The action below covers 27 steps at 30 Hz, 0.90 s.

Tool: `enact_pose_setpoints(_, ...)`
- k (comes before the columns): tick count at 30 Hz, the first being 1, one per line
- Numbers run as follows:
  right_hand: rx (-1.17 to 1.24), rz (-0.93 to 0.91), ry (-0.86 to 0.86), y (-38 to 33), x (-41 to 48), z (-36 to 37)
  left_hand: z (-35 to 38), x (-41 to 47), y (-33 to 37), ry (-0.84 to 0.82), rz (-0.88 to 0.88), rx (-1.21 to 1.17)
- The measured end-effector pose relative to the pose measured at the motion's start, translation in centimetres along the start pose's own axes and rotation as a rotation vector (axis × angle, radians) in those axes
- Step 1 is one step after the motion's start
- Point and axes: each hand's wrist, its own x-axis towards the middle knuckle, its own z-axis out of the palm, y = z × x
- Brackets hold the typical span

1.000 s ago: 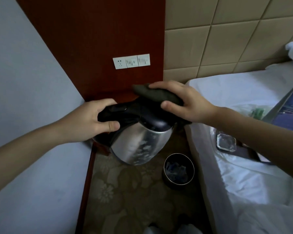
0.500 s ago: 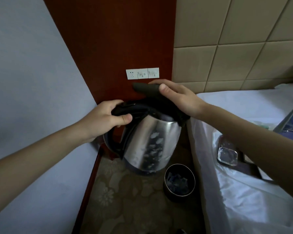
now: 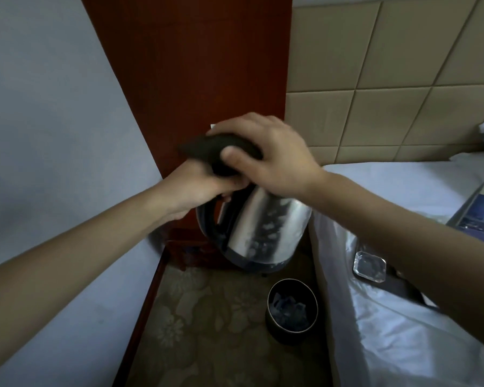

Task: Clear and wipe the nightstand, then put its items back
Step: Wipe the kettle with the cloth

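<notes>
**Kettle: handling.** The kettle (image 3: 263, 233) has a polished steel body, rigid and likely slippery. Its weight depends on any water inside, which cannot be seen. Take hold at the black handle (image 3: 206, 219), not the steel wall.

**Position.** The kettle is held in the air at frame centre, above the patterned floor and just left of the bed (image 3: 403, 344). It rests on no surface.

**Orientation.** The long axis runs lid to base and is tilted, with the lid toward 11 o'clock and the base toward 5 o'clock. The handle faces 9 o'clock. The spout is hidden under the right hand.

**Grip state.** The left hand (image 3: 196, 185) has its grip closed round the top of the handle and appears to carry the load. The right hand (image 3: 271, 152) has fingers and thumb curled round a dark cloth (image 3: 207, 146), held against the lid area.

**Surroundings.** A dark round bin (image 3: 292, 311) stands on the floor at 6 o'clock from the kettle. A clear glass dish (image 3: 369, 266) lies on the bed at 3 o'clock, with a book (image 3: 478, 216) beyond it.

**Caution.** With this tilt, any contents could spill.
</notes>
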Motion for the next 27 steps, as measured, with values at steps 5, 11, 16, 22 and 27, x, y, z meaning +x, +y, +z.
enact_pose_setpoints(5, -0.154, -0.031, 0.15, 1.4, -1.5, -0.7, 0.9, -0.3, -0.2, -0.001, -0.015, -0.081)
enact_pose_setpoints(11, 0.357, 0.347, 0.304, 5.0, -4.8, -2.5, -1.3, 0.6, 1.3, 0.145, -0.171, -0.266)
enact_pose_setpoints(16, 0.095, -0.042, 0.325, 3.0, -5.8, -1.2, -2.4, 1.5, 3.1, 0.144, -0.26, -0.328)
enact_pose_setpoints(22, -0.054, 0.051, 0.346, 2.8, -0.6, -2.7, -2.7, 2.3, 4.4, 0.127, -0.255, -0.401)
enact_pose_setpoints(27, -0.155, 0.007, 0.338, 3.8, -3.1, 0.1, -3.9, 3.5, 4.8, 0.19, -0.234, -0.395)
